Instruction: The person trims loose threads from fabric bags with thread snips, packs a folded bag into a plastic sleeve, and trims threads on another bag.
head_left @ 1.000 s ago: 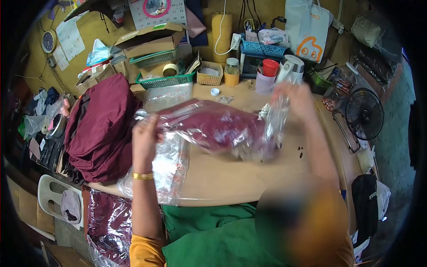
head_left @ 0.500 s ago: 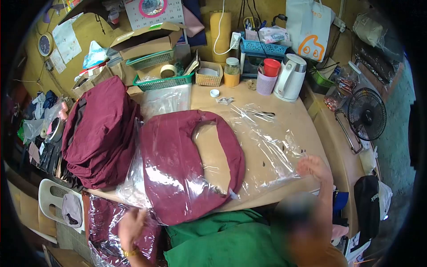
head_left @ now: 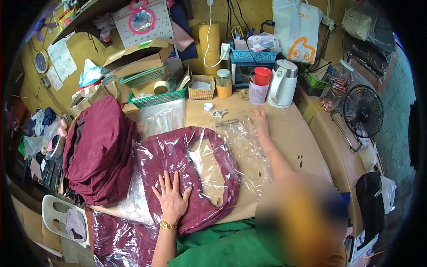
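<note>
A maroon fabric bag [head_left: 160,155] with a wide looped strap lies on the table inside a clear plastic sleeve [head_left: 249,155]. My left hand [head_left: 172,198], a gold-coloured watch on its wrist, presses flat on the sleeve over the bag's near part, fingers spread. Beyond the sleeve's right edge, my right hand [head_left: 260,120] reaches forward over the table with its fingers stretched out. Whether it touches the plastic is unclear. To the left is a pile of similar maroon bags [head_left: 98,151]. A plastic-wrapped maroon bundle [head_left: 120,240] lies below the table's front edge.
Clear plastic sleeves [head_left: 162,116] lie behind the bag. Along the back stand a green basket [head_left: 158,99], a lidded jar [head_left: 224,84], a purple cup [head_left: 258,92] and a white kettle [head_left: 283,84]. A white lid [head_left: 208,106] sits nearby. A black fan [head_left: 363,110] stands at right.
My left hand has moved up from below the table edge onto the bag. My right hand has swung forward and left from the near right. The plastic's empty end has shifted left and looks more crumpled.
</note>
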